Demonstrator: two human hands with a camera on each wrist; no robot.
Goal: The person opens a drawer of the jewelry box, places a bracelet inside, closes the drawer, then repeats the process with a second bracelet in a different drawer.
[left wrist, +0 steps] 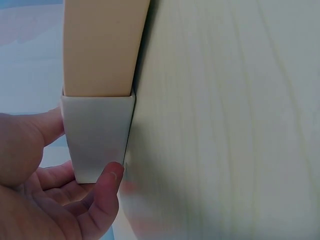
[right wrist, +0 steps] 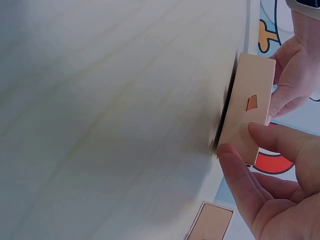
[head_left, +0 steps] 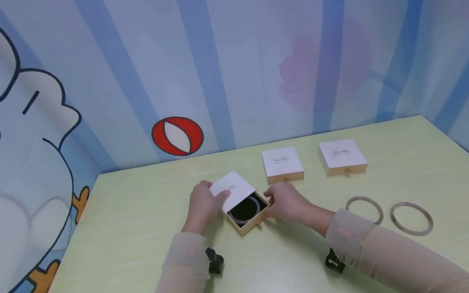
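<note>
A small drawer-style gift box stands at the middle of the table, turned at an angle. Its white sleeve point(head_left: 233, 190) is in my left hand point(head_left: 203, 203), with the thumb on top and fingers beneath in the left wrist view. The tan drawer point(right wrist: 239, 107) is slid part way out toward me. Inside it, on a black lining, lies a pale grey bangle point(head_left: 258, 206), its far part hidden under the sleeve. My right hand point(head_left: 287, 202) pinches the drawer's right front corner, thumb on the front face beside the small orange tab point(right wrist: 252, 103).
Two similar white boxes, a left one point(head_left: 283, 162) and a right one point(head_left: 341, 154), stand closed at the back right. Two loose bangles, one near my right sleeve point(head_left: 380, 210) and one farther right point(head_left: 430, 221), lie on the table. A patterned blue curtain point(head_left: 241, 65) hangs behind.
</note>
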